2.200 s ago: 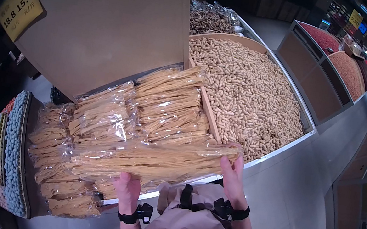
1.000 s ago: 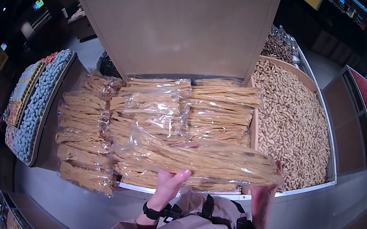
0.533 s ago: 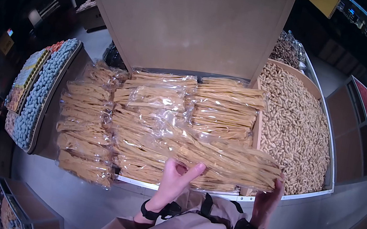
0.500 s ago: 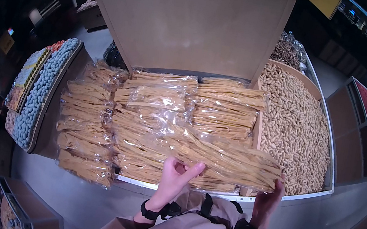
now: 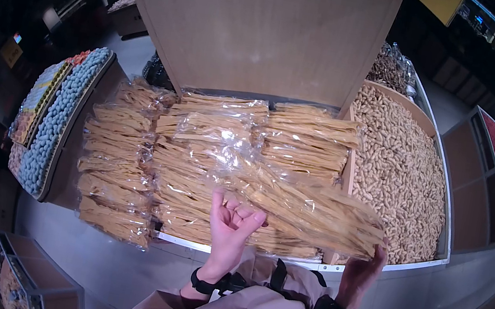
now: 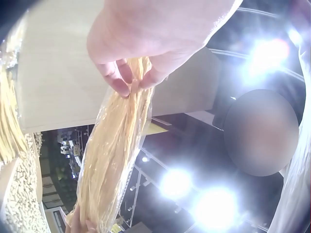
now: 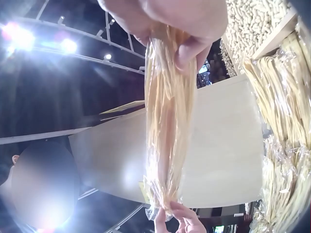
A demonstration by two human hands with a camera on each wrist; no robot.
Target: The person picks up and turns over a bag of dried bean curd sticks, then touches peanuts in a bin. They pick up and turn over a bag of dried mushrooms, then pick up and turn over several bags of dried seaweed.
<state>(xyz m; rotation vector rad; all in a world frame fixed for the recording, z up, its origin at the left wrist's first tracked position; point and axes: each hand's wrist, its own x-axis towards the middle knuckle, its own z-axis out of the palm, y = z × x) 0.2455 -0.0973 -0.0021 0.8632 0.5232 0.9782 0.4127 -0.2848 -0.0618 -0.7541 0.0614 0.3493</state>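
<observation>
A long clear plastic bag of dried bean curd sticks (image 5: 304, 206) is held up at a slant over rows of similar bags (image 5: 185, 177), its right end lower in the head view. My left hand (image 5: 227, 236) pinches its left end between thumb and fingers; the left wrist view shows these fingertips (image 6: 121, 87) on the gathered sticks. At the other end my right hand (image 5: 364, 269) grips the bag, with the thumb (image 7: 189, 51) laid across the plastic in the right wrist view. Part of the right hand's fingers is hidden behind the bag.
Loose peanuts (image 5: 397, 179) fill a bin to the right, past a low wooden divider (image 5: 348, 178). A tall board (image 5: 261, 32) stands behind the bags. At left is a display of blue-grey round pieces (image 5: 48, 134). A metal-edged rim (image 5: 409, 263) runs along the front.
The head view has turned left. The held bag has shifted rightward over the stacks and now slants. My left hand has gone from supporting the bag's underside to pinching its left end.
</observation>
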